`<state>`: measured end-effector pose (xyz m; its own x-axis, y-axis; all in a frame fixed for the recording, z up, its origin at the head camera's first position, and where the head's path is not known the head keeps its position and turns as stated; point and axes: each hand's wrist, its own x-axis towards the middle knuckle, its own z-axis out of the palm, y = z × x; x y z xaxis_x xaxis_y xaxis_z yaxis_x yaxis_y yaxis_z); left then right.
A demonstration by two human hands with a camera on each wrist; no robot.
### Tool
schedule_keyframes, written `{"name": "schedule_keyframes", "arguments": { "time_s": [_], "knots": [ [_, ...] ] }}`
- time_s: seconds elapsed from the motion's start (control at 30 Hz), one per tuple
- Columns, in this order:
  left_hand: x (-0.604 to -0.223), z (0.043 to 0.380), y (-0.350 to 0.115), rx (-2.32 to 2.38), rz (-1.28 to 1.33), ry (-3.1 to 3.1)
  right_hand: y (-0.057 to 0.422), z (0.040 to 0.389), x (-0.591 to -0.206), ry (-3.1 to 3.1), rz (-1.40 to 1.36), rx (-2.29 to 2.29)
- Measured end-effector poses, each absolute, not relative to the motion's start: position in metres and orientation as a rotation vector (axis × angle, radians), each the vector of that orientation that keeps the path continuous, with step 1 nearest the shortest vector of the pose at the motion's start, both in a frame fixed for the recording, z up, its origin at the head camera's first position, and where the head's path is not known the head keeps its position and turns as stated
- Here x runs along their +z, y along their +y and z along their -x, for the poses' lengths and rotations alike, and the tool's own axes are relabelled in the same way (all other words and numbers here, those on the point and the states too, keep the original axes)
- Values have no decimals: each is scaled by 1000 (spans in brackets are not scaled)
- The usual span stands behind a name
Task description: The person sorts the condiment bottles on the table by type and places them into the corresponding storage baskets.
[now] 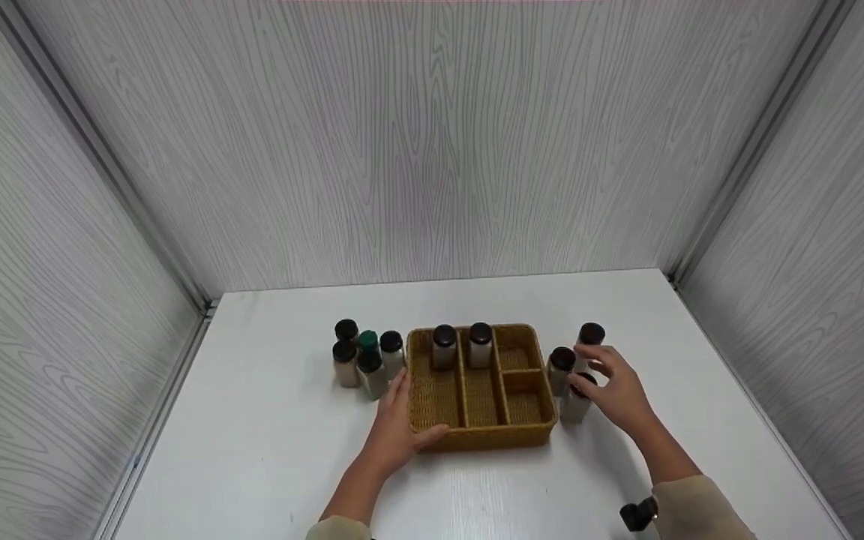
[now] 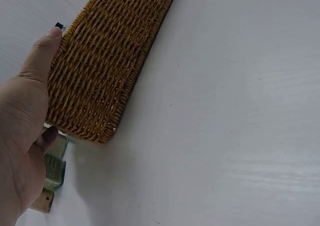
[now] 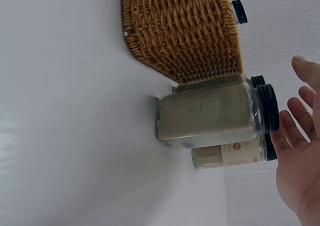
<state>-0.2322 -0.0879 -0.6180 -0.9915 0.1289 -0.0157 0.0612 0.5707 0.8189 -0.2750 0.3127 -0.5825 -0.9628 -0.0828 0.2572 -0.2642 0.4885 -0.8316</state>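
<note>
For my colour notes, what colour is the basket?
The basket is brown, clearest in the left wrist view.

Rough wicker basket (image 2: 102,68), smooth glass jars (image 3: 205,113)

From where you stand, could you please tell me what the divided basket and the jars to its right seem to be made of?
The basket looks like glossy wicker, natural or synthetic: brown strands interweave. The jars seem smooth, clear glass: see-through walls and bright edges suggest it, though clear plastic is possible.
</note>
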Motion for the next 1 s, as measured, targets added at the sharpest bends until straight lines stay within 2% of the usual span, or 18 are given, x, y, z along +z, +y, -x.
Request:
{"name": "schedule_keyframes", "arguments": {
  "time_s": [0.57, 1.0],
  "knots": [
    [-621, 234, -87, 1408, -171, 2743, 317, 259, -610, -2585, -153, 1502],
    [-623, 235, -88, 1451, -175, 2736, 317, 258, -616, -2623, -99, 1534]
  ]
}}
